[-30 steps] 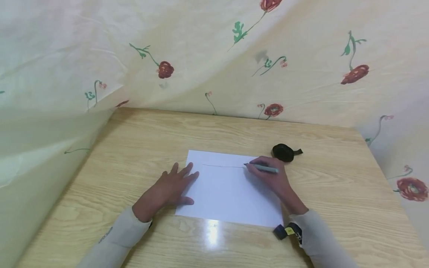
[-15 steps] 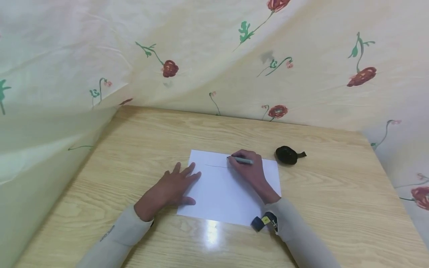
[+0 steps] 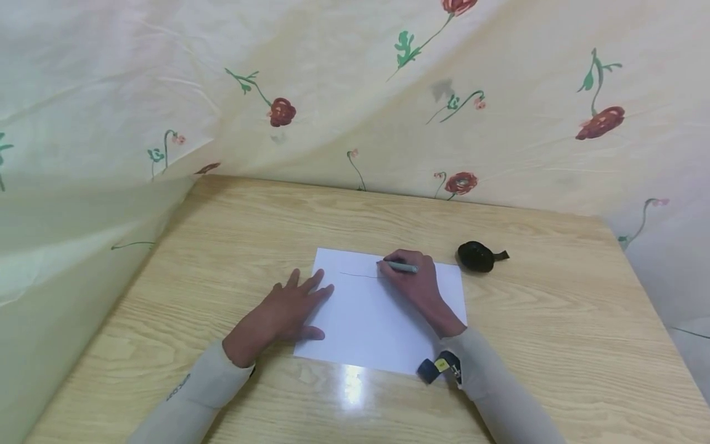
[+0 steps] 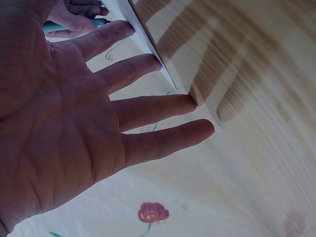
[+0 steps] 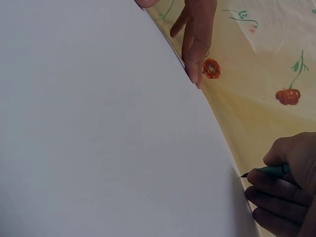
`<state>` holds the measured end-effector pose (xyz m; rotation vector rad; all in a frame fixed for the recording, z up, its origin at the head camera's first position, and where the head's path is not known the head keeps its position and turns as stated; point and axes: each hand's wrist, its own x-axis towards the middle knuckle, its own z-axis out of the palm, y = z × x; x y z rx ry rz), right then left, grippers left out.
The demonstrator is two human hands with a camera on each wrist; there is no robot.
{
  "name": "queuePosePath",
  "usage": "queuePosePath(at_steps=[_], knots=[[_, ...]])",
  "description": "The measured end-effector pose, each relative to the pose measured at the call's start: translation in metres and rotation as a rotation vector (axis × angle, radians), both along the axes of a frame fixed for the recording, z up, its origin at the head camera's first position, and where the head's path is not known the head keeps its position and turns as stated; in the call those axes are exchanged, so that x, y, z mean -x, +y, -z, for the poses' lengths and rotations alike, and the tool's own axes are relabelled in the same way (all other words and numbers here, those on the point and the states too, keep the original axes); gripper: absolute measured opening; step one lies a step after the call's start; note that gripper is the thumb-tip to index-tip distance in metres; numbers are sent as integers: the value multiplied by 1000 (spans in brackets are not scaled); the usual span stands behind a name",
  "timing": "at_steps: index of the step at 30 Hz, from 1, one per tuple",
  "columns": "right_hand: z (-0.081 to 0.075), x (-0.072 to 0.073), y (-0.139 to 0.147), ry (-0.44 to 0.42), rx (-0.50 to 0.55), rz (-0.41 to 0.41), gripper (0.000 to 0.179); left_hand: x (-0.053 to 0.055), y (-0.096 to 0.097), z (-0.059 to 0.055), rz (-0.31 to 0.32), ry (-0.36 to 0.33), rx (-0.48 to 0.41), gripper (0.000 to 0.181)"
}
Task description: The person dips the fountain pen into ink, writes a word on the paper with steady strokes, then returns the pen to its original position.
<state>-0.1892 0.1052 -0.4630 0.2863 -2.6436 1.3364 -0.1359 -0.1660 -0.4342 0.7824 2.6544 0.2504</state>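
A white sheet of paper (image 3: 355, 327) lies on the wooden table, with a thin dark line (image 3: 357, 275) drawn across its upper part. My left hand (image 3: 283, 311) rests at the sheet's left edge, fingers spread and straight; in the left wrist view the fingertips (image 4: 148, 61) reach the paper's edge. Over the upper right of the sheet, my right hand (image 3: 413, 277) pinches a grey-green pen (image 3: 402, 267) between thumb and fingers. The pen's dark tip (image 5: 244, 175) points left, right at the paper in the right wrist view. The hand covers the line's right end.
Just beyond the sheet's right corner lies a black round object with a short strap (image 3: 476, 256). A dark wrist camera (image 3: 429, 370) hangs at the right cuff, over the paper's lower edge. Flowered cloth (image 3: 333, 92) hangs behind the wooden table (image 3: 249, 216) and along its sides.
My right hand has moved left and slightly up with the pen, from the line's right end to just above it, then held nearly still. The left hand has stayed in place.
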Motion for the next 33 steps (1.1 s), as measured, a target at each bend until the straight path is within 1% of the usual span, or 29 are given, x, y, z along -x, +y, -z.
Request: queuePosePath(at_steps=[7,10,18,23,29,33], knots=[[1,-1,0,12,12,-17,8,-2,0,-3,1,11,8,83],[2,-3,-1,7,3,-27,8,-3,0,-4,-1,3,15,84],[1,-3,1,8,-24,-18,8,-3,1,-3,6,29,4,84],[-1,-3,0,5,-18,-10,8,-3,1,-6,10,35,-5,83],[-3,-3,-1,-1,-14,-2,9,-2,0,-9,-4,14,-22,85],[-3,-3,-1,-1,-28,1,9,-1,1,-10,-4,10,-16,83]])
